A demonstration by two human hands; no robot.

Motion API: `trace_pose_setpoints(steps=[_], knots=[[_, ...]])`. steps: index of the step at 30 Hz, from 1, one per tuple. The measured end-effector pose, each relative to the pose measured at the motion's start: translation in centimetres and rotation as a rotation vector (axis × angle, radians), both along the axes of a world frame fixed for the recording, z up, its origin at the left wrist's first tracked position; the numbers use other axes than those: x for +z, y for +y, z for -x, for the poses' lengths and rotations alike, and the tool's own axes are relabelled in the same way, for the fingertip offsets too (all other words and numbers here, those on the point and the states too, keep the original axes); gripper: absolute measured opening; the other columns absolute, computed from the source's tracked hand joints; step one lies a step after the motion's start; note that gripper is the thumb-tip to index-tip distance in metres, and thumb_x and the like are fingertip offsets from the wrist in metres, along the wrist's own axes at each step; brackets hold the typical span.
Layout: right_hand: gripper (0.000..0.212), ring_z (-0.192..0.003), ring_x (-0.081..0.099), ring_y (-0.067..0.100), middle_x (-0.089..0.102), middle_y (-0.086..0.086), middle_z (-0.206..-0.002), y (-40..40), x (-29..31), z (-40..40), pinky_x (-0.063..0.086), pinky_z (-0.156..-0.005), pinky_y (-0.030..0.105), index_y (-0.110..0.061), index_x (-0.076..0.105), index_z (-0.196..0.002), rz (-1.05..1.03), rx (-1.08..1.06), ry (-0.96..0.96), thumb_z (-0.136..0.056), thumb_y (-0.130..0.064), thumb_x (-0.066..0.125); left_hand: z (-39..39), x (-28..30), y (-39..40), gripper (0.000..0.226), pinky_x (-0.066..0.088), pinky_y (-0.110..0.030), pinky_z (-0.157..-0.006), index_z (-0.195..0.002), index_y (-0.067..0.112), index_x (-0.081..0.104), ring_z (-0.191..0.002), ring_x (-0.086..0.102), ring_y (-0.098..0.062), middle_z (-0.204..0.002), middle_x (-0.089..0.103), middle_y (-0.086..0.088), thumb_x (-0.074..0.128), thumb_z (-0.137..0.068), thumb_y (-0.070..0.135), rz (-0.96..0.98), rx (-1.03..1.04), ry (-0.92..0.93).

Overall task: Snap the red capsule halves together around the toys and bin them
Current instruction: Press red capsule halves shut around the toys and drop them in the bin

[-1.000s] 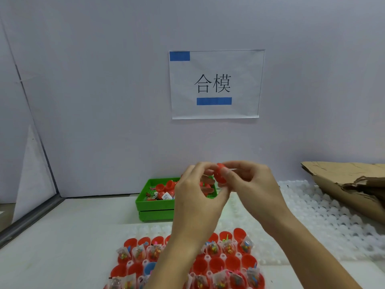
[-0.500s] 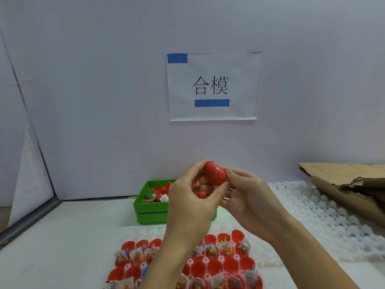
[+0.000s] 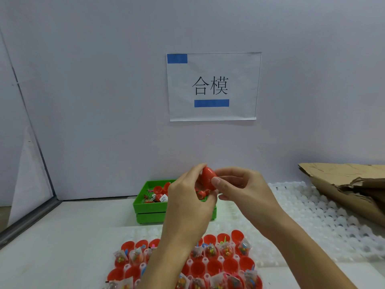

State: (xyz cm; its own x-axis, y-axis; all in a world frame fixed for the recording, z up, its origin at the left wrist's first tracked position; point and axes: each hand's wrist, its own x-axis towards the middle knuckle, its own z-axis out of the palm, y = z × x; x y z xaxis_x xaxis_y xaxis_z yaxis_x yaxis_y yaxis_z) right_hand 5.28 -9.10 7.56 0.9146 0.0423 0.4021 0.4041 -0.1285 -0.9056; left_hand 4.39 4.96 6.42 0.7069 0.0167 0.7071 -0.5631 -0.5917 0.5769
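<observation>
Head view shows both hands raised above the tabletop (image 3: 62, 236), left hand (image 3: 187, 203) and right hand (image 3: 243, 190) each with a grip clamped on one closed red capsule (image 3: 208, 177). It sits before the green bin (image 3: 150, 209), well above the tray of open red halves (image 3: 214, 265).

Both forearms rise from 6 o'clock toward centre, left hand (image 3: 187, 201) and right hand (image 3: 243, 190) meeting raised, fingers curled, thumbs and fingertips pinching at 12 o'clock.
</observation>
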Motion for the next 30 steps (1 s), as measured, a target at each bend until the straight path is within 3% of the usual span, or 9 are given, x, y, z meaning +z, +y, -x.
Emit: trace_pose_setpoints(steps=[4,9,12,16,21,30], knots=[[0.019,-0.097,0.074,0.022,0.077,0.006,-0.098,-0.04,-0.06,-0.22,0.058,-0.092,0.041,-0.010,0.073,-0.110,-0.147,0.068,0.051,-0.095,-0.016,0.063,0.32,0.42,0.04,0.046,0.050,-0.006,-0.074,-0.117,0.047,0.054,-0.097,0.060,0.010,-0.103,0.064,0.023,0.078,-0.083,0.029,0.126,-0.134,0.012],[0.026,-0.106,0.068,0.040,0.073,0.025,-0.105,0.12,0.04,-0.11,0.056,-0.095,0.043,0.001,0.073,-0.106,-0.354,0.292,0.208,-0.099,-0.013,0.053,0.62,0.64,0.21,0.038,0.051,-0.008,-0.076,-0.109,0.045,0.062,-0.099,0.064,0.007,-0.103,0.068,0.025,0.075,-0.073,0.043,0.286,-0.250,0.038],[0.027,-0.108,0.066,0.042,0.071,0.027,-0.107,0.20,0.05,-0.17,0.057,-0.095,0.042,0.000,0.076,-0.101,-0.376,0.330,0.220,-0.097,-0.015,0.054,0.63,0.71,0.27,0.035,0.050,-0.007,-0.076,-0.105,0.046,0.061,-0.099,0.064,0.008,-0.103,0.067,0.031,0.078,-0.075,0.038,0.277,-0.255,0.022],[0.027,-0.106,0.068,0.041,0.072,0.026,-0.106,0.17,0.15,-0.11,0.056,-0.094,0.041,-0.001,0.077,-0.098,-0.380,0.340,0.216,-0.094,-0.017,0.055,0.68,0.74,0.26,0.036,0.050,-0.007,-0.076,-0.104,0.046,0.062,-0.099,0.064,0.008,-0.103,0.067,0.031,0.074,-0.070,0.047,0.282,-0.252,0.012],[0.028,-0.105,0.069,0.037,0.072,0.024,-0.107,0.13,0.23,-0.01,0.056,-0.095,0.041,0.001,0.074,-0.106,-0.374,0.333,0.219,-0.098,-0.014,0.052,0.51,0.59,0.35,0.035,0.053,-0.011,-0.079,-0.104,0.045,0.063,-0.098,0.066,0.005,-0.101,0.069,0.028,0.081,-0.077,0.032,0.272,-0.236,0.011],[0.028,-0.103,0.071,0.035,0.073,0.024,-0.106,0.17,0.59,0.22,0.056,-0.095,0.041,0.004,0.071,-0.109,-0.389,0.329,0.225,-0.098,-0.014,0.052,0.62,0.82,0.19,0.034,0.052,-0.010,-0.078,-0.103,0.046,0.063,-0.097,0.066,0.005,-0.100,0.069,0.029,0.078,-0.073,0.041,0.284,-0.252,0.009]])
